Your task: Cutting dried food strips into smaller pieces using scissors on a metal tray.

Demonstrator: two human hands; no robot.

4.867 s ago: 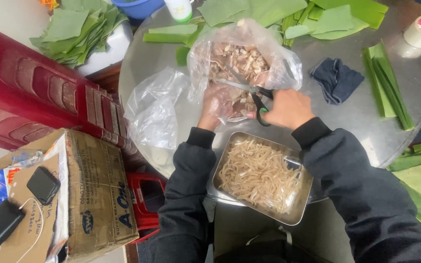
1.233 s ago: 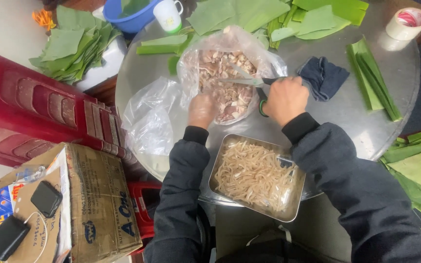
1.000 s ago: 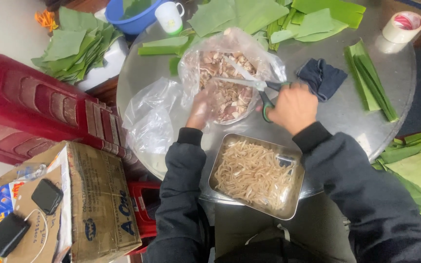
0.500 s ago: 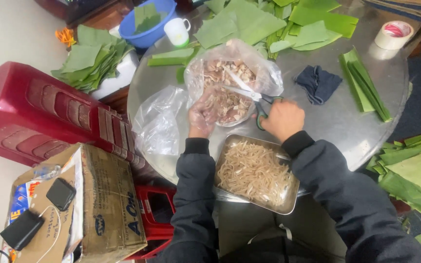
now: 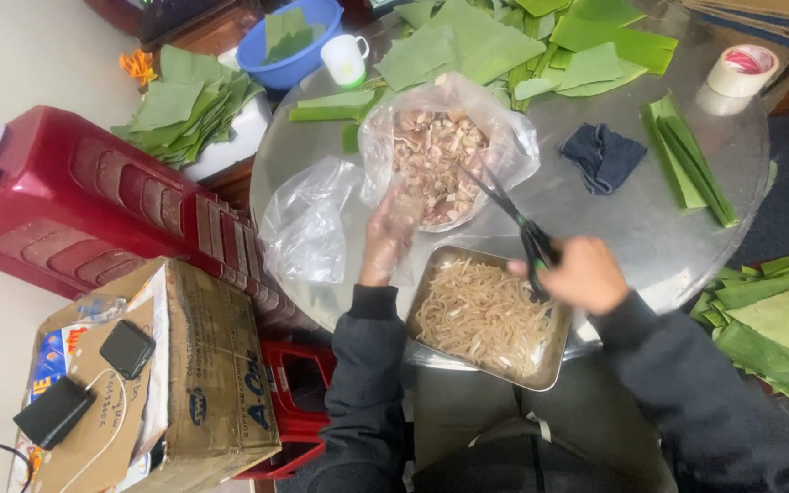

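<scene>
So the person is sitting at a round metal table (image 5: pixel 668 228), and the right hand (image 5: pixel 582 274) is wrapped tight around the handles of a pair of scissors (image 5: pixel 513 219), blades crossed a little apart and pointing up into a clear plastic bag of chopped meat pieces (image 5: pixel 440 155). That bag sits mid-table, mouth open. The left hand (image 5: pixel 387 233) has a thin clear glove on and is pressed against the near edge of the bag; looks like the fingers are pinching a bit of the meat or the plastic, but honestly I can't tell which from here. Right in front of the person, hanging slightly over the table edge, is a rectangular steel tray (image 5: pixel 554 370) full of pale thin strips (image 5: pixel 481 315), and the scissor hand hovers just over its far right corner. Just left of the gloved hand there's a second crumpled empty plastic bag (image 5: pixel 308 224). Green leaves (image 5: pixel 504 41) are piled at the far side of the table, a folded strip bundle (image 5: pixel 687 160) on the right, a dark blue cloth (image 5: pixel 603 157) beside the meat bag, and a tape roll (image 5: pixel 740 71) at the far right edge. Off the table: a blue basin (image 5: pixel 299 55), a white cup (image 5: pixel 344 59), a red plastic stool (image 5: pixel 75 201), and a cardboard box (image 5: pixel 203 374) with a phone (image 5: pixel 127 349) on it.
</scene>
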